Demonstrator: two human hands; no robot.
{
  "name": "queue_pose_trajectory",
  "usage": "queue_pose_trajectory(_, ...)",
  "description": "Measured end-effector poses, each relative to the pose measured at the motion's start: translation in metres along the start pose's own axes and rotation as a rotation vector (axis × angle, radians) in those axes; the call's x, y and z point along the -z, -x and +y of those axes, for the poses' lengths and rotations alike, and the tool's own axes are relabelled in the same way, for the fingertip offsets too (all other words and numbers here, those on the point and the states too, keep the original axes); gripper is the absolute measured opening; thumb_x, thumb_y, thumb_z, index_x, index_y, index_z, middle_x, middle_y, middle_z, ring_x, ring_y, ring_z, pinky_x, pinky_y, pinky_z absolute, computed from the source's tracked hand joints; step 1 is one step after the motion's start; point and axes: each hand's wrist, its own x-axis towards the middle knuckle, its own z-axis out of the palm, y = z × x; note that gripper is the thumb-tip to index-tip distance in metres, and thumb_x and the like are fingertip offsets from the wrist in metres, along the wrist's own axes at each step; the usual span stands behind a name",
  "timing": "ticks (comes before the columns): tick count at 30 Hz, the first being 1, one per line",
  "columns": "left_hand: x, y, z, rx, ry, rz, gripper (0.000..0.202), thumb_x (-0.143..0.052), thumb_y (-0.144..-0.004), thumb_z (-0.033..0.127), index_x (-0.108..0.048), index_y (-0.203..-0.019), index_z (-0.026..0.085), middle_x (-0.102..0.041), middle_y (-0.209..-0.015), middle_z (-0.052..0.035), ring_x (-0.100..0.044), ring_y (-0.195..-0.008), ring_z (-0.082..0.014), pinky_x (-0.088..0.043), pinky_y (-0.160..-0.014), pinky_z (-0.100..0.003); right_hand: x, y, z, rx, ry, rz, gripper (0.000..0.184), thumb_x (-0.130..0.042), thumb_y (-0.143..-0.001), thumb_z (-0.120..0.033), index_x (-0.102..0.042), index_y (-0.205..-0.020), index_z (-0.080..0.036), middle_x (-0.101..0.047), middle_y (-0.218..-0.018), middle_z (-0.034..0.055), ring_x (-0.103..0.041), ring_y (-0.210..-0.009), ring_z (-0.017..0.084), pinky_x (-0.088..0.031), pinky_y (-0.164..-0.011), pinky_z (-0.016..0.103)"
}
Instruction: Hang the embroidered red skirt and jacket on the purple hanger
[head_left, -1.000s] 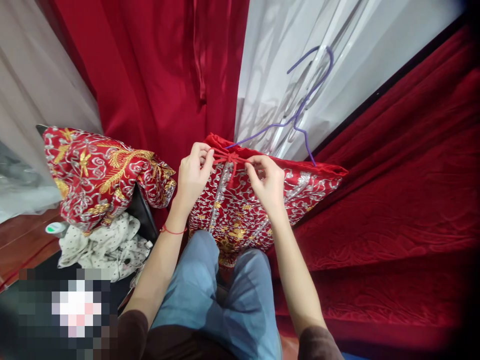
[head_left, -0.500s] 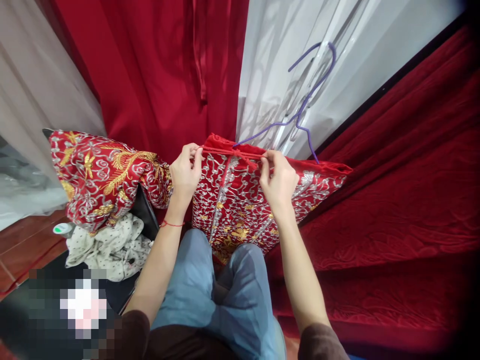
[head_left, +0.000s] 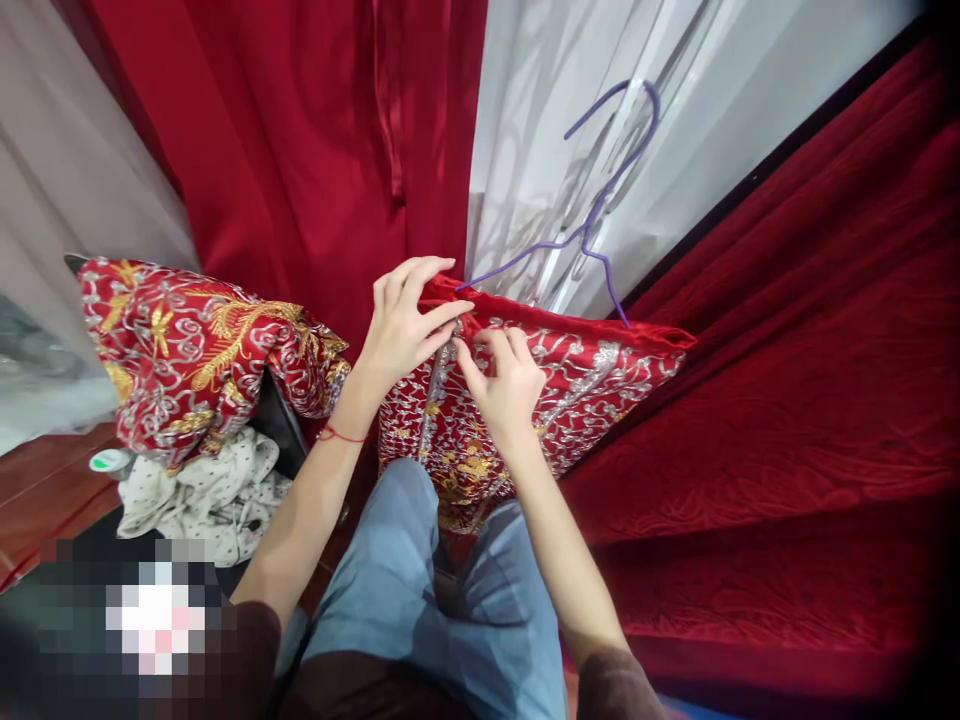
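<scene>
A red embroidered skirt [head_left: 469,430] with silver and gold patterns hangs in front of my knees from a purple hanger [head_left: 592,215]. Along its top runs a plain red waistband [head_left: 570,320]. My left hand [head_left: 409,320] is at the band's left part, thumb and forefinger closed on a red cord [head_left: 471,322] while the other fingers stretch out over the band. Just right of it, my right hand [head_left: 510,385] pinches at the same cord, its thumb and fingertips close to the left ones. The knot between the fingertips is mostly hidden.
Another red and gold embroidered garment [head_left: 187,350] lies over a dark chair back at left. Below it are a dotted white cloth [head_left: 202,495] and a bottle with a white cap [head_left: 110,461]. Red curtains [head_left: 787,430] hang at right and behind, beside a white one [head_left: 525,120].
Both hands have come together from holding the cord stretched apart; they now meet at its knot. The left fingers have spread over the waistband. The view has shifted slightly.
</scene>
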Motion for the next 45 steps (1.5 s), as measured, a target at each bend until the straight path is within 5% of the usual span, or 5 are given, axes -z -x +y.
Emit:
queue_pose_trajectory(7,-0.005,-0.014,-0.011,-0.097,-0.024,-0.041,0.020,-0.056,-0.093,0.028,-0.071,-0.106,0.027,-0.058,-0.133,-0.0067,-0.046,-0.128,-0.0287,-0.038,-0.104,-0.049,-0.010,-0.014,-0.007,-0.062,0.035,-0.070,0.028,-0.045,-0.099,-0.033,-0.067,-0.103,-0.017,-0.068,-0.097,0.0078,-0.060,-0.072,0.014,-0.033,-0.055,0.026)
queue_pose_trajectory(14,-0.015,-0.013,-0.013,-0.035,-0.030,0.041,0.019,-0.061,-0.089,0.024,-0.071,-0.105,0.028,-0.064,-0.120,-0.0067,-0.052,-0.120,-0.0286,-0.039,-0.100,-0.051,0.006,0.002,0.006,-0.150,-0.019,-0.124,0.013,-0.052,-0.087,-0.025,-0.062,-0.082,-0.020,-0.066,-0.080,0.0016,-0.053,-0.064,0.012,-0.032,-0.057,0.026)
queue_pose_trajectory(24,-0.022,0.014,-0.016,0.197,-0.026,0.231,0.026,-0.067,-0.086,0.039,-0.061,-0.103,0.019,-0.061,-0.105,-0.0096,-0.058,-0.101,-0.0267,-0.046,-0.090,-0.043,0.001,-0.016,0.026,-0.228,-0.445,-0.160,0.031,-0.060,-0.088,-0.045,-0.066,-0.106,-0.020,-0.067,-0.079,0.0001,-0.052,-0.053,0.010,-0.045,-0.059,0.026)
queue_pose_trajectory(33,-0.007,0.015,-0.026,0.292,0.217,-0.105,0.028,-0.060,-0.091,0.038,-0.056,-0.114,0.022,-0.055,-0.073,0.0052,-0.046,-0.056,-0.0091,-0.041,-0.062,-0.022,-0.008,-0.018,0.012,-0.127,-0.594,-0.277,0.019,-0.057,-0.092,-0.037,-0.066,-0.090,-0.020,-0.066,-0.082,0.0014,-0.056,-0.060,0.011,-0.044,-0.060,0.026)
queue_pose_trajectory(45,0.000,0.012,-0.016,0.379,0.439,-0.371,0.026,-0.047,-0.092,0.038,-0.050,-0.073,0.020,-0.047,-0.060,0.0049,-0.043,-0.055,-0.0106,-0.032,-0.056,-0.025,0.014,-0.010,0.034,-0.188,-0.447,-0.269,0.025,-0.052,-0.095,-0.041,-0.066,-0.091,-0.020,-0.068,-0.082,0.0028,-0.057,-0.061,0.013,-0.046,-0.062,0.028)
